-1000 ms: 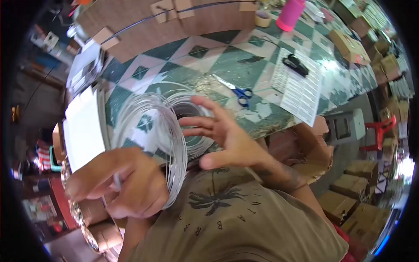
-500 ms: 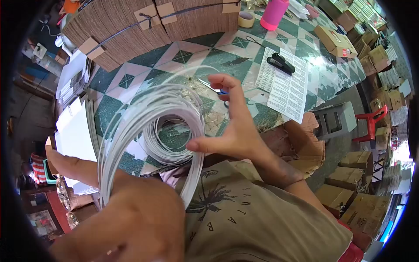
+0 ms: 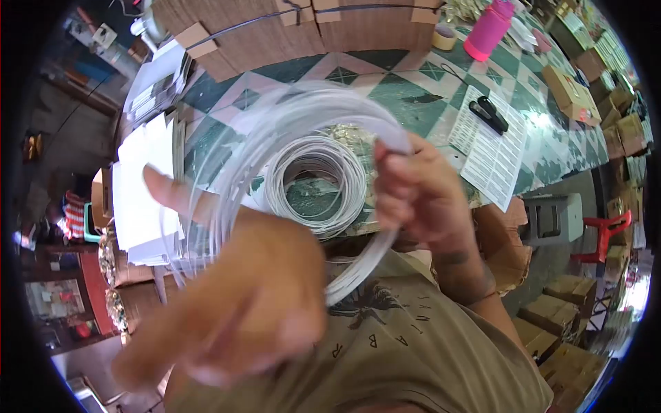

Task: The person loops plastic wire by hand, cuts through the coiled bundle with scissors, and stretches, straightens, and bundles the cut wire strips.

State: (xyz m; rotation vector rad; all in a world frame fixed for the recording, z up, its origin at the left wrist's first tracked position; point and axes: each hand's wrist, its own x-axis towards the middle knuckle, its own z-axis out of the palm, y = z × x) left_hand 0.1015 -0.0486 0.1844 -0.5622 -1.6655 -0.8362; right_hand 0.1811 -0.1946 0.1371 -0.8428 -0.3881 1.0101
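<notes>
Over the desk [image 3: 413,82], a big white coil [image 3: 310,113] is hanging; a smaller coil [image 3: 350,180] is sitting on the desk behind. Left hand [image 3: 241,303] is overlapping the big coil, partly open, blurring, can't tell its hold; right hand [image 3: 423,189] is gripping the right side, fingers curling tight.

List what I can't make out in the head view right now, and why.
Left hand: motion blur in the head view; its grip cannot be told.
Raised coil: lower-left part hidden behind the left hand, head view; strands blurred.
Printed sheets: text too small to read, head view; black stapler covers part.
Strapped cardboard: top cut off by the head view's upper edge.
</notes>
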